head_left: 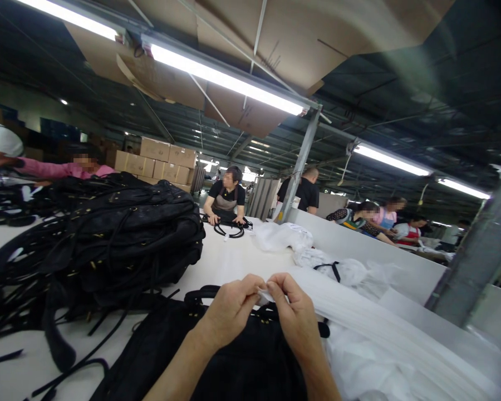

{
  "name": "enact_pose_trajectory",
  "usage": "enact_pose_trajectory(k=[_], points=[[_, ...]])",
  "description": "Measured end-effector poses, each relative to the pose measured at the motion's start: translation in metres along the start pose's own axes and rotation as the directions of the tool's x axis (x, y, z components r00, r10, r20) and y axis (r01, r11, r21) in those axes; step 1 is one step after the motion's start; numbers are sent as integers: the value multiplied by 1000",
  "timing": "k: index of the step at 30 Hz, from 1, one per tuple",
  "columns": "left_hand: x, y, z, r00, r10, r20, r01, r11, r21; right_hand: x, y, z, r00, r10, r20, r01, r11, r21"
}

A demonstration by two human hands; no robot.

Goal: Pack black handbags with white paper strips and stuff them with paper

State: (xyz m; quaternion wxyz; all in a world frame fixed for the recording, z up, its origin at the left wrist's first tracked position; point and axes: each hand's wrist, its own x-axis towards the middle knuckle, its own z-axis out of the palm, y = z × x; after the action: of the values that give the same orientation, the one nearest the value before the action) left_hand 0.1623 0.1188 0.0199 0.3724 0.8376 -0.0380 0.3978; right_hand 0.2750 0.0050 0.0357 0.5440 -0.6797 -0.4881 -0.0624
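Table (229,262): pale, smooth.
Bag pile (129,228): left; soft black fabric, slumped folds, straps (59,342) trailing.
White sheets (384,323): right; filmy, long stack.
Black bag (246,362): on table below hands; best kept flat.
Left hand (231,309), right hand (293,309): fingertips pinched narrow on white scrap (266,297); light, even grip suits it.
White scrap: thin; paper or film, can't tell.

Left hand (236,306): fingers (253,284) bent, tips pinched
Right hand (293,306): pinching too, just beside the left
Arms (186,359): bare, stretched forward

Left grip (232,307) and right grip (293,305) on white scrap (265,296)
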Motion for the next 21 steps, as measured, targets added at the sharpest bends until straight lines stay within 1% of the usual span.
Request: enact_pose_trajectory(k=[2, 3, 5, 7, 8, 11, 15, 16, 18, 20, 21], points=[[1, 2, 1, 1000, 1, -11, -1, 1000, 19, 0, -1, 0, 999, -18, 39, 19, 1000, -9], [2, 3, 1, 1000, 6, -4, -5, 1000, 29, 0, -2, 1, 999, -39, 33, 40, 999, -34], [3, 5, 0, 1000, 16, 17, -17, 999, 35, 0, -3, 5, 993, -109, -40, 104, 987, -125], [5, 6, -3, 997, 42, 62, -45, 998, 42, -2, -3, 10, 971, -189, -145, 154, 963, -219], [5, 6, -4, 994, 59, 87, -64, 997, 54, -2, -2, 12, 960, -209, -188, 160, 955, -248], [5, 3, -4, 988, 84, 132, -98, 990, 100, -4, -1, 14, 947, -177, -269, 112, 964, -241], [3, -3, -2, 985, 106, 134, -119, 988, 94, -4, -5, 7, 930, -117, -349, 59, 983, -173], [2, -3, -1, 988, 113, 109, -123, 989, 83, -4, -6, 4, 933, -105, -345, 53, 986, -156], [3, 1, -1, 990, 142, -6, -141, 987, 80, -3, -9, 0, 950, -78, -302, 41, 991, -125], [3, 8, 0, 968, 209, -138, -190, 972, 138, -3, -11, -2, 965, -59, -256, 35, 995, -97], [4, 12, 0, 953, 249, -174, -217, 959, 183, -3, -12, -2, 970, -60, -236, 41, 996, -84]])
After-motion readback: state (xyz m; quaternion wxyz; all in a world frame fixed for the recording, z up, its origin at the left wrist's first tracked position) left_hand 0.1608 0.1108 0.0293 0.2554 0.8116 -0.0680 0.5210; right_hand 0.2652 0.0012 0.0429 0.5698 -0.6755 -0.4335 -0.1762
